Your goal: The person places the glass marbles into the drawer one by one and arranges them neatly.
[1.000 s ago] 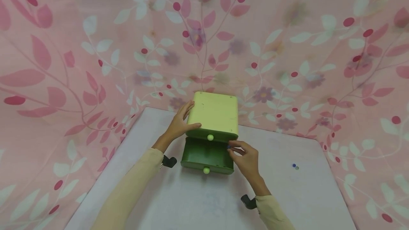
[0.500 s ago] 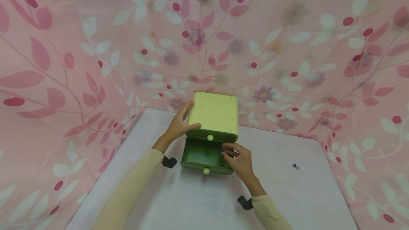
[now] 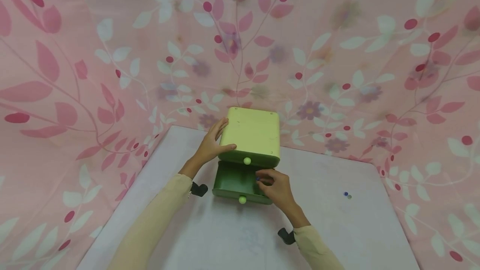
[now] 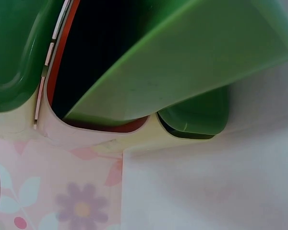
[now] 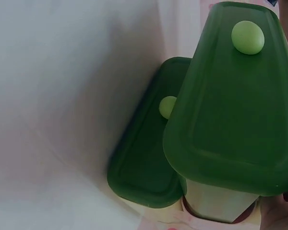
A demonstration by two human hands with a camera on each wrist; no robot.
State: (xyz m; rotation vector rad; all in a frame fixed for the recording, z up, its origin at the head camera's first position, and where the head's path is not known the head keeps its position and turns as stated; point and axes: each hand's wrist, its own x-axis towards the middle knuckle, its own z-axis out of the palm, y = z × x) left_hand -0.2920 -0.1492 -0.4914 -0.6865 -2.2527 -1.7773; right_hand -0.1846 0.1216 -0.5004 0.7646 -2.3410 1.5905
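A small chest of drawers with a pale yellow-green top (image 3: pixel 251 130) stands at the back of the table. Its middle drawer (image 3: pixel 236 176), dark green inside, is pulled out. My left hand (image 3: pixel 210 145) rests on the chest's left side, thumb on the top near the front edge. Over the right part of the open drawer, my right hand (image 3: pixel 277 186) pinches a small blue marble (image 3: pixel 258 179) between thumb and fingertips. In the right wrist view the drawer's green front (image 5: pixel 235 115) and light green knob (image 5: pixel 248 37) face the camera.
Two small marbles, one blue (image 3: pixel 346 194) and one pale green (image 3: pixel 349 197), lie on the white tabletop (image 3: pixel 240 236) to the right. Below the open drawer, the bottom drawer (image 5: pixel 144 158) is shut. A pink floral cloth (image 3: pixel 318 45) hangs around the table.
My right hand has moved left and slightly down, from the drawer's right edge to over its inside, with the blue marble still pinched. My left hand stays put.
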